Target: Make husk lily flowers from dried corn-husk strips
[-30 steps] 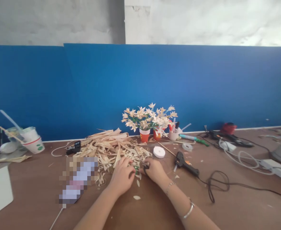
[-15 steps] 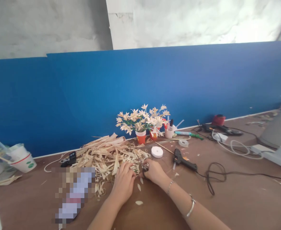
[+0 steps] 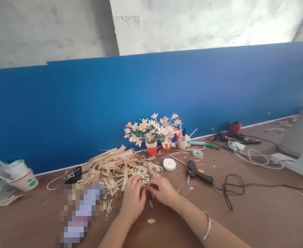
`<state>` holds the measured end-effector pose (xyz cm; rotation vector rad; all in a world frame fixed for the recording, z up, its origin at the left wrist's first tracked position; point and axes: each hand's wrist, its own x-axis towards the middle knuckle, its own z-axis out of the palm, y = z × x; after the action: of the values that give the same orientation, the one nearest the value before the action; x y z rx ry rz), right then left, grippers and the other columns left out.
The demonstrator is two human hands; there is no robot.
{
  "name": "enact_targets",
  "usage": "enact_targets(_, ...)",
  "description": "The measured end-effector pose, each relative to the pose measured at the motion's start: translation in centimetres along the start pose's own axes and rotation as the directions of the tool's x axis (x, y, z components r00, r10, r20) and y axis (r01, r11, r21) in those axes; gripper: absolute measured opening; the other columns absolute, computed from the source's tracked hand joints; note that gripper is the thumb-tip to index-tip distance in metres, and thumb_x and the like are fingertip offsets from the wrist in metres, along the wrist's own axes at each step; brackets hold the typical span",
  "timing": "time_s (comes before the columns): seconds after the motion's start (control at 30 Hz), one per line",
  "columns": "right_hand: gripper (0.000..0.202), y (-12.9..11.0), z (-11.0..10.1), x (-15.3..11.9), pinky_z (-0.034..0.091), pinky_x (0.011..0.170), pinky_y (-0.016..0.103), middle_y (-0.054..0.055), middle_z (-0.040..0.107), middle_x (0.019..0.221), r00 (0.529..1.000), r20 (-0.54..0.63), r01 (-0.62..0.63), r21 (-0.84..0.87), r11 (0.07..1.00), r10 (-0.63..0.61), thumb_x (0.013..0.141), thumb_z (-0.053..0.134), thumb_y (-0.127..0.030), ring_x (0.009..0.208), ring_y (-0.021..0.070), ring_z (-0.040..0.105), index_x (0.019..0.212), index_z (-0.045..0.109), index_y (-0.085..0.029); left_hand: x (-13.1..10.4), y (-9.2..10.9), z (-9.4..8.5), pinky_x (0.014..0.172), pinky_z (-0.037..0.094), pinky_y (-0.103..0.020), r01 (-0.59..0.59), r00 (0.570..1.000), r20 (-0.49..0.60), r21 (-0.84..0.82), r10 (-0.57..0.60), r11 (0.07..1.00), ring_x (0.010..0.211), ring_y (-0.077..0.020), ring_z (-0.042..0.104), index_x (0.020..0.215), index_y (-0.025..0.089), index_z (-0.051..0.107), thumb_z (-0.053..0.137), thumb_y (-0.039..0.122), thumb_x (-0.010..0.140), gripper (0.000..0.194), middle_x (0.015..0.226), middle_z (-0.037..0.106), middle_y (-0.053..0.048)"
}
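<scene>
My left hand (image 3: 133, 197) has its fingers closed near a small green bit at the fingertips, too small to name. Close beside it on the right, my right hand (image 3: 162, 190) is closed too, its fingertips almost touching the left ones; what they pinch is hidden. Dry pale husk strips (image 3: 112, 167) are heaped just beyond both hands. Small cream petal pieces (image 3: 151, 221) lie on the brown table (image 3: 208, 220) between my forearms. Behind the hands sits a white roll (image 3: 169, 164).
Husk flowers (image 3: 151, 129) stand in red cups (image 3: 151, 149) at the back. A black glue gun (image 3: 199, 173) with its cord lies to the right, near a tape roll (image 3: 197, 153). A white cup (image 3: 24, 181) is at the left, a pixelated object (image 3: 83, 213) nearer.
My right hand has shifted its grip and its fingertips have come closer to my left hand's. The dark scissors handles seen at my right fingers before are no longer visible there.
</scene>
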<state>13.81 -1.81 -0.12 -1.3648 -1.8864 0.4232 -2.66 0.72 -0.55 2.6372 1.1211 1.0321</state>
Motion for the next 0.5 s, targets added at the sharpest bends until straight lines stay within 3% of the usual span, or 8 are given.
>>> enact_targets(0.17,0.013,0.20,-0.11,0.06,0.040,0.066,0.021,0.000,0.059,0.071,0.999,0.015,0.051,0.053,0.997,-0.051,0.078,0.054,-0.013,0.069,0.0126,0.054,0.074,0.065,-0.018,-0.04,0.08,-0.19,0.095,0.039,-0.048,-0.012,0.999,0.046,-0.021,0.013,1.000,0.113,-0.0259,0.043,0.097,0.020,0.060,0.044,0.013,0.081,0.023,0.113,0.055,-0.009)
enact_targets(0.27,0.011,0.18,-0.21,0.11,0.040,0.064,0.021,0.000,0.059,0.070,0.999,-0.007,0.043,0.038,0.998,-0.043,0.078,0.056,-0.014,0.068,0.0127,0.054,0.074,0.065,-0.018,-0.03,0.12,-0.29,0.094,0.040,-0.047,-0.026,0.998,0.054,-0.029,0.028,0.999,0.113,-0.0253,0.044,0.086,0.021,0.062,0.042,0.013,0.083,0.023,0.112,0.056,-0.008)
enact_targets(0.5,0.009,0.20,-0.12,0.04,0.036,0.057,0.019,-0.001,0.057,0.066,1.000,-0.013,-0.011,-0.037,0.999,0.011,0.073,0.056,-0.012,0.061,0.0109,0.051,0.071,0.063,-0.017,0.13,0.00,-0.14,0.087,0.044,-0.044,0.029,0.998,-0.050,-0.040,-0.031,0.999,0.100,-0.0241,0.051,0.078,0.021,0.063,0.051,0.012,0.077,0.015,0.100,0.060,-0.006)
